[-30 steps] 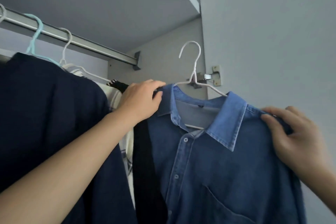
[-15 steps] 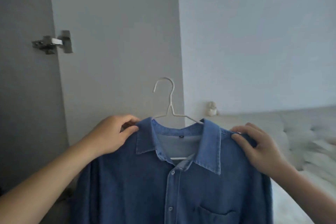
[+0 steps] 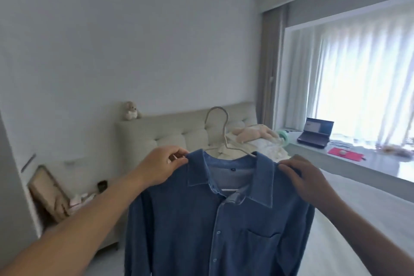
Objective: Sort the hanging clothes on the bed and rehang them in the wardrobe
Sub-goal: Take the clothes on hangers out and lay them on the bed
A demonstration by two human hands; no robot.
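Here the denim shirt (image 3: 215, 219) is shown carried on its white wire hanger (image 3: 220, 132), held up between both hands at chest height in the near centre of the view. The left hand (image 3: 161, 167) pinches the shirt's left shoulder, thumb and fingertips closed on cloth and, probably, the hanger arm beneath it; the right hand (image 3: 307, 180) is curled over the right shoulder in the same manner, though motion blur leaves the exact finger placement uncertain. The hook stands upright and free, caught on nothing.

One second earlier the same shirt was held at the wardrobe rail, beside dark garments already hung there. Half a second earlier only the wardrobe door and its hinge were in view. Now the wardrobe is out of sight altogether, and the bed (image 3: 349, 188) with its tufted headboard (image 3: 170, 134) fills the far middle, a heap of pale items (image 3: 257, 141) lying at its head. A laptop (image 3: 315, 133) sits on the window ledge at far right, and a soft toy (image 3: 131, 111) on the headboard's left end.

The change is read as a turn away from the rail with the shirt taken along, not hung. For the task this suggests the garment is being brought to the bed for sorting, so rehanging remains to be done.
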